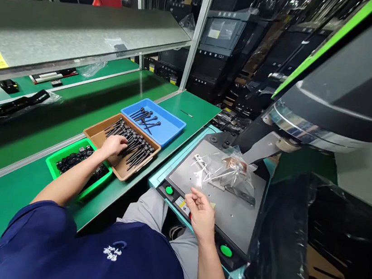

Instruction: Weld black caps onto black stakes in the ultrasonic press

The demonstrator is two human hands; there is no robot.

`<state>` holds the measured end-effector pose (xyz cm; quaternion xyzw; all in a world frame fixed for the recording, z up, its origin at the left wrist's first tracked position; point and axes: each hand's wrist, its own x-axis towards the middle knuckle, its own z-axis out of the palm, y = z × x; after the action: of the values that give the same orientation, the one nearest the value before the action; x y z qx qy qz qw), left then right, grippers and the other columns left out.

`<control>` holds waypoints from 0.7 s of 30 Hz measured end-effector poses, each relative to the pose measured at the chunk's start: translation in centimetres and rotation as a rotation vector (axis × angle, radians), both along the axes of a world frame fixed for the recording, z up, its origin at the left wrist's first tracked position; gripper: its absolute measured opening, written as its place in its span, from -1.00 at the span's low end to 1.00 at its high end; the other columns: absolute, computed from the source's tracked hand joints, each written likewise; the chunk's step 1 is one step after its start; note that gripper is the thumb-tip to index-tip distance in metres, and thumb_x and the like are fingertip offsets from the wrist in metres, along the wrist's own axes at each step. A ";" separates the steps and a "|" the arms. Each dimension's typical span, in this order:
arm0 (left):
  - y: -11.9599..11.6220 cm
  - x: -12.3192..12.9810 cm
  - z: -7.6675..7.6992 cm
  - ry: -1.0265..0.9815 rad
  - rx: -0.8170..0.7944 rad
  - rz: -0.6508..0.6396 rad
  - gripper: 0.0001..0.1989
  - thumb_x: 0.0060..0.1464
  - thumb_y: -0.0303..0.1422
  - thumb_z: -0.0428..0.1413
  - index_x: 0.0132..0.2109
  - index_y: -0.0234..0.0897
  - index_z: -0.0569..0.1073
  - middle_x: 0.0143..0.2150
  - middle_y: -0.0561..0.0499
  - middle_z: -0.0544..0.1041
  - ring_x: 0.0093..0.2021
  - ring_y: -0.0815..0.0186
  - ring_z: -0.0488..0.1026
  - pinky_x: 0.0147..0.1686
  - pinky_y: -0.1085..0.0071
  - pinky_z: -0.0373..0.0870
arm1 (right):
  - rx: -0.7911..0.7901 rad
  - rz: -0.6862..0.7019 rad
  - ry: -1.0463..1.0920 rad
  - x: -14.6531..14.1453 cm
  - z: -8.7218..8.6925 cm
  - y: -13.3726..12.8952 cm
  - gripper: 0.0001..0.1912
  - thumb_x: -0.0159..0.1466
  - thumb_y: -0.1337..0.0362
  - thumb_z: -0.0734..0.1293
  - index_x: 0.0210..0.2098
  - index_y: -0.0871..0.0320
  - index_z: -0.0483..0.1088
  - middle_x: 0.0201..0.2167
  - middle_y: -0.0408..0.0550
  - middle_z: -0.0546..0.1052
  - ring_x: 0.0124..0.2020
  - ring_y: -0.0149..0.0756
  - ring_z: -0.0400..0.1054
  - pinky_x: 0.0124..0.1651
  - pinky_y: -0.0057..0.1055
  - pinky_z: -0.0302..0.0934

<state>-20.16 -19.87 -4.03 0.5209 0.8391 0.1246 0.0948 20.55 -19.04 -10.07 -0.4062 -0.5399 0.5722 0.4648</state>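
Note:
My left hand (pixel 115 145) reaches into a brown tray (pixel 120 173), its fingers closed at a row of slim black rod-shaped parts (pixel 139 145) with wider heads. Its fingertips touch the parts, though the exact grip is partly hidden. Over the front of a press's metal plate (pixel 181 175), my right hand (pixel 201 211) has its fingers curled in towards the thumb; whatever they hold, if anything, is hidden. Behind that hand a metal fixture (pixel 227 174) sits under clear plastic film. A blue tray (pixel 170 125) holds several similar black parts.
A green bin (pixel 52 165) of small black pieces stands beside the brown tray. Green buttons (pixel 226 251) flank the plate's front edge. The press head (pixel 330 108) overhangs from the right. A shelf (pixel 83 36) spans above the green bench (pixel 1 213). A thin pen-like item (pixel 186 113) lies behind the blue tray.

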 end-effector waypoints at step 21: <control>2.1 0.9 -2.7 -0.068 -0.063 -0.141 -0.86 0.00 -0.29 0.10 -0.30 -0.24 0.48 -0.32 -0.02 0.59 -0.33 0.25 0.47 -0.33 0.42 0.27 | -0.125 -0.191 -0.103 4.2 -0.2 -1.2 -0.51 0.03 -0.06 0.49 -0.20 0.18 0.51 -0.40 0.01 0.57 -0.40 -0.20 0.46 -0.29 -0.25 0.40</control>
<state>-19.26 -17.78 -6.71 0.5708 0.8003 0.1085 0.1480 24.76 -20.25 -10.31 -0.5127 -0.4851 0.5361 0.4629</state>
